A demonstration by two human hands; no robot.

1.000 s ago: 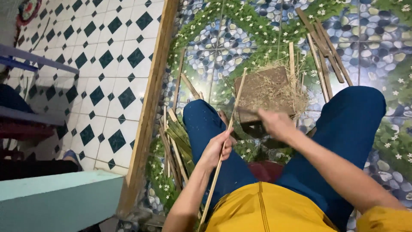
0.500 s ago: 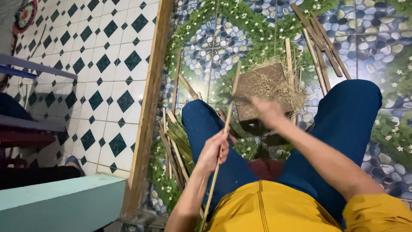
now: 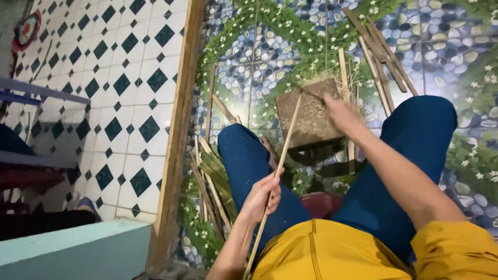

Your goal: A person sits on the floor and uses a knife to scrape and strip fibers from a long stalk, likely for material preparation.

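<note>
My left hand [image 3: 261, 197] grips a long thin bamboo strip [image 3: 282, 155] that runs from near my waist up to a wooden block [image 3: 307, 115] between my knees. My right hand [image 3: 340, 112] is closed at the far end of the strip, over the block, around a dark thin tool that is blurred. Fine shavings cover the block's top. My legs in blue trousers [image 3: 249, 166] spread on either side of it.
Split bamboo sticks [image 3: 210, 181] lie by my left leg and more bamboo sticks [image 3: 381, 57] lie at the upper right. A wooden beam [image 3: 179, 119] divides the patterned pebble floor from the checked tiles [image 3: 104, 103]. A pale turquoise box [image 3: 67, 249] sits lower left.
My right hand has slid along the strip farther from me, onto the block's far side. My left hand has stayed gripping the strip near my thigh.
</note>
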